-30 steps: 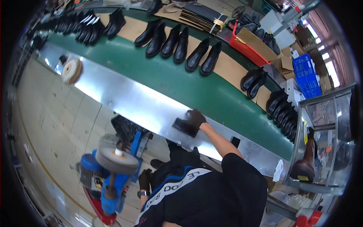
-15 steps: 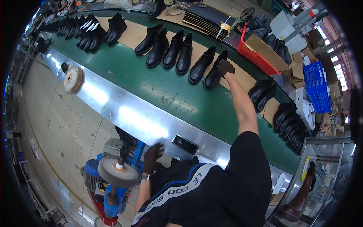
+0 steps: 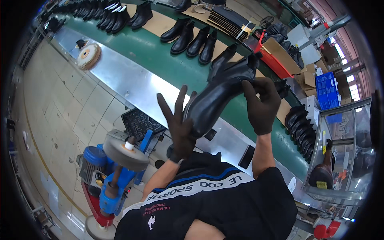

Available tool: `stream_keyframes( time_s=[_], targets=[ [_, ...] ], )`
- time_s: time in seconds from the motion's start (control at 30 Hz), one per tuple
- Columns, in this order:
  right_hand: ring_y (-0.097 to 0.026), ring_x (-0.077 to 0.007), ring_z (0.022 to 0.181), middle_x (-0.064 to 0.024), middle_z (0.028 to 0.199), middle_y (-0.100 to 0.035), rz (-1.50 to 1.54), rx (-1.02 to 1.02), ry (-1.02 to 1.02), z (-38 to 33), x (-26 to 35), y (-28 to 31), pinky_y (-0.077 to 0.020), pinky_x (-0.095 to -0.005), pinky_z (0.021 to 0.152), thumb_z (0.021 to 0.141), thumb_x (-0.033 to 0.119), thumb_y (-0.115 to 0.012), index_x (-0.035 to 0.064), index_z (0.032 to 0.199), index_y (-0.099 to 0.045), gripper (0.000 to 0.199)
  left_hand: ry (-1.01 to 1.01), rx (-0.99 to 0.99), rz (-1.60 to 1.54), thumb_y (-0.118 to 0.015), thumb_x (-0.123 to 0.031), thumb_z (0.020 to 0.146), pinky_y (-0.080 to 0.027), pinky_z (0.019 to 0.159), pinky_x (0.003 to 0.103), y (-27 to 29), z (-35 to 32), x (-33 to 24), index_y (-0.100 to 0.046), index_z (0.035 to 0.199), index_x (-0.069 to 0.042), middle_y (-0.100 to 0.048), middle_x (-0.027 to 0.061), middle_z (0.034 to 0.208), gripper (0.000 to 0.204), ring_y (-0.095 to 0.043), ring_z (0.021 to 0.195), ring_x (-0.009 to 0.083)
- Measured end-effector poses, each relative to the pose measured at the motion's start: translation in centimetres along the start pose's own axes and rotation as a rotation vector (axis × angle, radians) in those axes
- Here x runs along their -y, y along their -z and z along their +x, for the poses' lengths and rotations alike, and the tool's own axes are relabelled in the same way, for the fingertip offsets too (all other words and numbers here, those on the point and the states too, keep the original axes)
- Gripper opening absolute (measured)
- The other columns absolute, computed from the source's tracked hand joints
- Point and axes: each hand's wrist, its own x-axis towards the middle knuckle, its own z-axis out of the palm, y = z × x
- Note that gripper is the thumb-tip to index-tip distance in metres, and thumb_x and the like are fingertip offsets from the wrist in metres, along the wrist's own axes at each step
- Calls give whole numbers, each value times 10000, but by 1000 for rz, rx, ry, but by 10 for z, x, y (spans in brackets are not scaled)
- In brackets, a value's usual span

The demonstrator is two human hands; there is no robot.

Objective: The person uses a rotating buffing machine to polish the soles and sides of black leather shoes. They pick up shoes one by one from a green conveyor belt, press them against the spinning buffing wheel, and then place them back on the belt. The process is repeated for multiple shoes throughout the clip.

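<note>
A black ankle boot hangs tilted above the bench in front of me, its glossy toe pointing down and left. My right hand, in a dark brown glove, grips it near the ankle with thumb and fingers. At the toe is my left hand, gloved the same, its fingers spread and the toe against or just before the palm; contact is hard to make out. Behind the held boot, partly hidden, another black boot stands on the cardboard strip. Two pairs of black boots stand farther left.
A green conveyor belt with a metal edge crosses ahead. At lower left stands a blue polishing machine with a grey wheel. A loose buffing wheel lies on the edge, a phone near my right arm. A glass cabinet stands right.
My right hand has lifted the boot off the belt and brought it toward me. My left hand has come up from beside the machine to its toe, fingers spreading. The view has shifted.
</note>
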Motion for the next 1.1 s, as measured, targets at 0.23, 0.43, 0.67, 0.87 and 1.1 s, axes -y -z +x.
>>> stream_keyframes(
  time_s=[0.23,0.43,0.67,0.87,1.1],
  targets=[
    [-592,-134,620,-63,730,-639,-120,227,306,-52,59,-17,-456,-250,582,750,26,-788,10,870,-659,176,138,238,256,-827,-169,722,-363,1085,511,90,-70,-42,-508,1130,-55,-504,237,1284,531,-428,1320,472],
    [-478,-264,1264,-175,1418,-442,307,304,172,-51,13,14,-381,-426,1033,483,212,-976,16,1460,-307,1200,617,-70,-419,-626,-134,739,-437,1005,295,116,-86,-101,-309,1500,-12,-522,174,1340,833,-574,1125,216],
    [-439,-247,1307,-137,1429,-447,589,1436,-341,-93,-53,-4,-373,-388,1068,597,258,-885,17,1453,-349,1039,248,232,462,-597,-140,936,-441,1042,400,191,-138,-114,-555,1273,-39,-554,261,1320,354,-588,1188,310],
    [-520,-229,1209,-113,1315,-547,212,1674,-680,-160,-37,-17,-416,-366,1019,677,174,-797,10,1371,-467,786,513,-619,-660,-314,-417,1032,-342,1128,458,207,-216,-46,-521,1296,29,-527,223,1367,558,-464,1317,307],
    [-597,-199,1056,-74,1123,-639,364,1336,-1116,-277,-56,-37,-473,-344,921,737,87,-681,18,1203,-596,479,264,-407,-507,-216,-677,961,-283,1149,436,253,-241,10,-383,1432,-6,-513,184,1385,837,-488,1286,295]
  ],
)
